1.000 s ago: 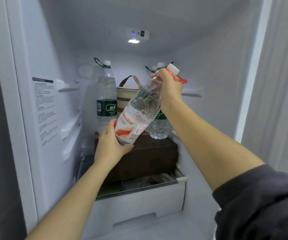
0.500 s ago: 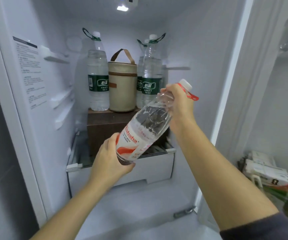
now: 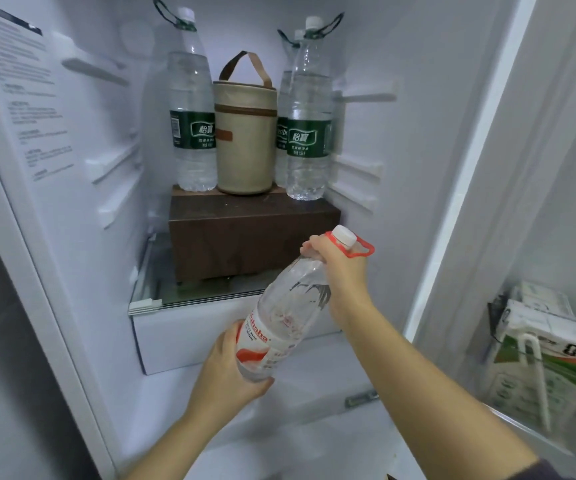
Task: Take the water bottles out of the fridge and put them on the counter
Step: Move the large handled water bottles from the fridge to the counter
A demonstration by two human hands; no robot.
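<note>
A large clear water bottle with a red-and-white label (image 3: 284,317) is tilted in front of the open fridge, cap up to the right. My right hand (image 3: 340,271) grips its neck just under the white cap and red carry ring. My left hand (image 3: 226,372) cups its base from below. Three green-label water bottles stand upright on a brown box (image 3: 245,237) inside the fridge: one on the left (image 3: 193,112), one on the right (image 3: 309,112), and a third (image 3: 283,109) partly hidden behind that one.
A beige cylindrical bag with a brown handle (image 3: 245,140) stands between the green-label bottles. Below the box are a glass shelf (image 3: 189,296) and a white drawer (image 3: 182,337). The fridge door shelf at right holds cartons (image 3: 549,344).
Both hands have drawn the red-label bottle out and down from the box level to below the glass shelf. The view has pulled back, showing the door shelf on the right.
</note>
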